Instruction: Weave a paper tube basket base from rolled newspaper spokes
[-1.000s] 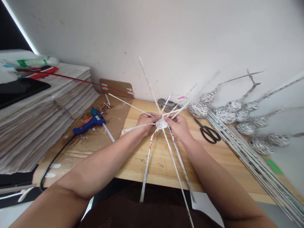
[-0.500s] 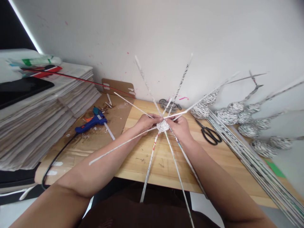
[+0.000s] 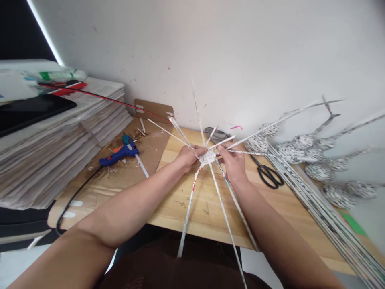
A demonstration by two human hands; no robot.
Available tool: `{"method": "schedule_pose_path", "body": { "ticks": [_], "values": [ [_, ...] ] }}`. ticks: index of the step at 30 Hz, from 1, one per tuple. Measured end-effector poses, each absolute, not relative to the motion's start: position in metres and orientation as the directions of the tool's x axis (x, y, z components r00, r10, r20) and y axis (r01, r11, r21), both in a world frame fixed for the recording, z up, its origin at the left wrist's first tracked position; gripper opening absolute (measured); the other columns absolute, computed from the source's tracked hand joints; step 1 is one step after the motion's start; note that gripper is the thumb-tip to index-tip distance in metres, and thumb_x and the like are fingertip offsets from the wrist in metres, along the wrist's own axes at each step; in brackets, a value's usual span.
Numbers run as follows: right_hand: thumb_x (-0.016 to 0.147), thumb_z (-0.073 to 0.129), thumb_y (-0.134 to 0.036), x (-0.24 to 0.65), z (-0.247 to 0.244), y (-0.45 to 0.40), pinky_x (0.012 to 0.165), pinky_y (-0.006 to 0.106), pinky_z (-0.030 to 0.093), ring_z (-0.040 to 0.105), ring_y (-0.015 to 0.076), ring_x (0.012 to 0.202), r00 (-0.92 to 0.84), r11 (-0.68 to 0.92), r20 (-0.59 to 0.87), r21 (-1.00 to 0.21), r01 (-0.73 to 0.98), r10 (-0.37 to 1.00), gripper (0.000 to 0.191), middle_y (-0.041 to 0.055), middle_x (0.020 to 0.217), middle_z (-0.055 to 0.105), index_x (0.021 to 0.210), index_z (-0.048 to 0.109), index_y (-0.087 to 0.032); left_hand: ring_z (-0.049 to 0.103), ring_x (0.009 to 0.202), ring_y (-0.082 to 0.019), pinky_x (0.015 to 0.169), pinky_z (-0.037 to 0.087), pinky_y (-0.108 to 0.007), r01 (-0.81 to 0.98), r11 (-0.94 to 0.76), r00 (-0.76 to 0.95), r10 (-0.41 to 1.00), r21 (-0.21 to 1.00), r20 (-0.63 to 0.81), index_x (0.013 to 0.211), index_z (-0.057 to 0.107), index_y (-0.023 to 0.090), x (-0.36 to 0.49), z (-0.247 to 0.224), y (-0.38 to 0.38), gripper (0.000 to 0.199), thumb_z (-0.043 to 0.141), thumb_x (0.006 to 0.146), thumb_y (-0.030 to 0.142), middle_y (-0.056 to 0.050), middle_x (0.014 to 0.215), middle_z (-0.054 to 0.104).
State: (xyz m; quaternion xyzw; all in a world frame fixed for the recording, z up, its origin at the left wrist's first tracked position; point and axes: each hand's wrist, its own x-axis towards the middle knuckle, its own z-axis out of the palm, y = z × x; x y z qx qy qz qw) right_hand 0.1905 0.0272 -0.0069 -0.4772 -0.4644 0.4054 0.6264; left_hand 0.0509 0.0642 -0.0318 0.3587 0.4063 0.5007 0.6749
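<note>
Mid-view, the left hand [image 3: 190, 157] grips the round white woven-paper hub [image 3: 207, 157] at nine o'clock; the right hand [image 3: 234, 162] pinches narrowly at three. Slender rolled-paper spokes [image 3: 187, 216] point lengthwise towards two, five, seven, ten.

Our paper sticks [image 3: 187, 216] are white, one marked with red patches, another partly blue; the woven centre [image 3: 207, 157] is white too. We see a blue glue gun [image 3: 119, 154] with a teal end, black-handled scissors [image 3: 260, 166], a grained yellow-brown table [image 3: 168, 206], brown cardboard [image 3: 105, 188] and a pale grey wall [image 3: 240, 52] specked pink.
</note>
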Motion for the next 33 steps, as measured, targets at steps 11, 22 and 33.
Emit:
{"method": "schedule_pose_path", "body": {
  "ticks": [11,22,33],
  "values": [
    [0.069,0.072,-0.039,0.198,-0.01,0.032,0.064,0.032,0.053,0.066,0.0197,0.07,0.116,0.117,0.134,-0.983,0.14,0.984,0.046,0.0057,0.084,0.074,0.108,0.069,-0.016,0.054,0.05,-0.011,0.053,0.042,-0.026,-0.286,0.092,0.092,0.993,0.954,-0.069,0.059,0.061,0.014,0.046,-0.029,0.064,0.025,0.083,0.051,0.023,0.0,0.054,0.06],
    [0.073,0.07,-0.045,0.206,-0.018,0.034,0.051,0.027,0.045,0.06,0.0162,0.053,0.175,0.082,0.152,-0.931,0.356,0.973,0.03,0.0023,0.062,0.069,0.083,0.072,-0.017,0.055,0.05,-0.012,0.054,0.044,-0.026,-0.247,0.137,0.244,0.967,0.959,-0.075,0.061,0.061,0.014,0.047,-0.028,0.06,0.023,0.081,0.053,0.021,-0.001,0.055,0.062],
    [0.074,0.066,-0.064,0.207,-0.004,0.031,0.044,0.025,0.043,0.059,0.0153,0.049,0.171,0.093,0.147,-0.953,0.289,0.974,0.047,0.0021,0.063,0.066,0.087,0.069,-0.019,0.053,0.047,-0.01,0.045,0.035,-0.022,-0.297,0.132,0.175,0.981,0.946,-0.082,0.062,0.061,0.014,0.043,-0.025,0.064,0.026,0.083,0.052,0.024,0.0,0.054,0.061]
  ]
}}
